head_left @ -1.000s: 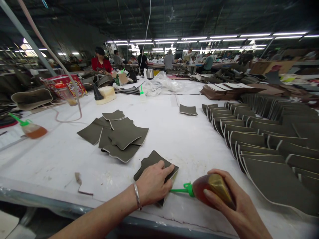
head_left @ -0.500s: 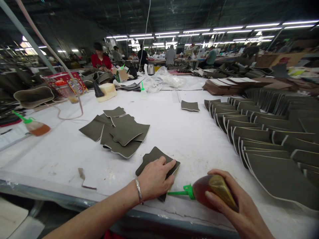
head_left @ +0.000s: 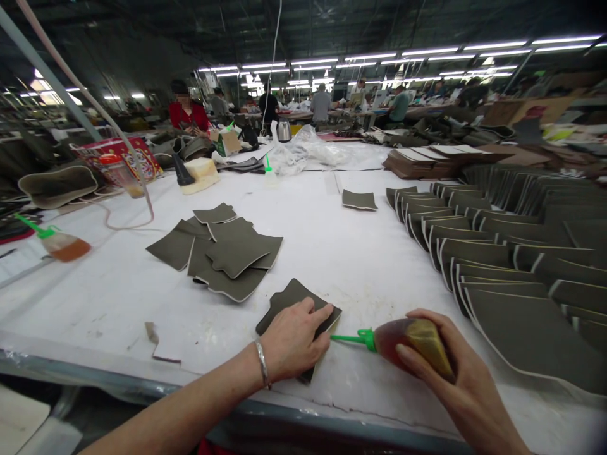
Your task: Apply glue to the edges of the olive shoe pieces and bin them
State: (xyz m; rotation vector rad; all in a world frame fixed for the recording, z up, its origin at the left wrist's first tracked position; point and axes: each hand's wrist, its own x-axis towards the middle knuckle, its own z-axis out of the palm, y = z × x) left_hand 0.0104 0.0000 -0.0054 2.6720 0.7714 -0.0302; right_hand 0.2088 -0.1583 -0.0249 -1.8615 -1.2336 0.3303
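My left hand [head_left: 291,342] lies on a dark olive cut piece [head_left: 290,297] near the front edge of the white table [head_left: 351,253], fingers curled and pressing its right edge. My right hand [head_left: 455,373] is wrapped round a squeeze bottle of amber glue [head_left: 408,338]. The bottle's green nozzle [head_left: 353,339] points left and touches the edge of the piece by my left fingertips.
A loose pile of olive pieces [head_left: 222,253] lies left of centre. Overlapping rows of larger olive pieces [head_left: 478,253] fill the right. A single piece [head_left: 359,200] lies farther back. Another glue bottle [head_left: 59,243] rests at left. People sit at far tables.
The nozzle tip has slid up along the right edge of the piece, from its lower corner toward my left fingertips. My left hand has stayed on the piece.
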